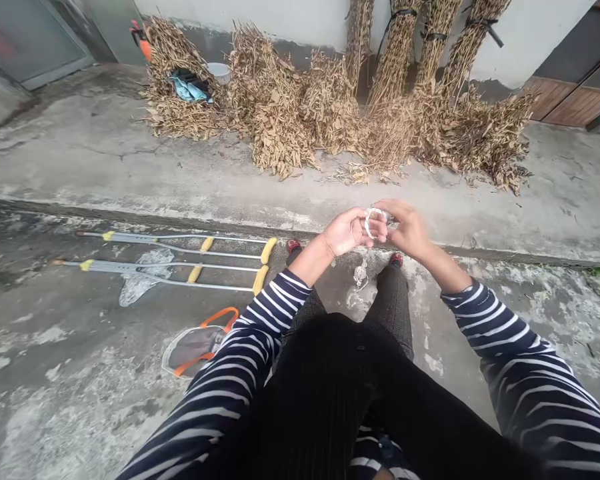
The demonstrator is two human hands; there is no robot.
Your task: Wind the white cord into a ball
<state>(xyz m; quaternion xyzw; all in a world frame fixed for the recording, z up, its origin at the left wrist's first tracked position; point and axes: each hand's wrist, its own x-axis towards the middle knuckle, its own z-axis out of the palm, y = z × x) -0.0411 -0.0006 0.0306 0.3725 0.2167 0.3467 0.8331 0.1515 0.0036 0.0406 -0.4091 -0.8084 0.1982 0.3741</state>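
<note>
Above your black-clad lap, in the middle of the frame, your left hand (347,231) and right hand (409,230) meet. The fingers of both are curled closed on a small white ring (374,219), lifted clear of your knees, likely so its clear tangled strand (361,273) dangles free. Left of centre, two grey crutches with yellow grips (180,257) lie on the concrete floor (55,373). Along the top, dried brown plant bundles (280,113) lean against the wall.

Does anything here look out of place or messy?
Two crutches lie flat on the ground across a crumpled plastic sheet, and a blue cloth sits on a bundle. The left hand and right hand pinch a white ring.
</note>
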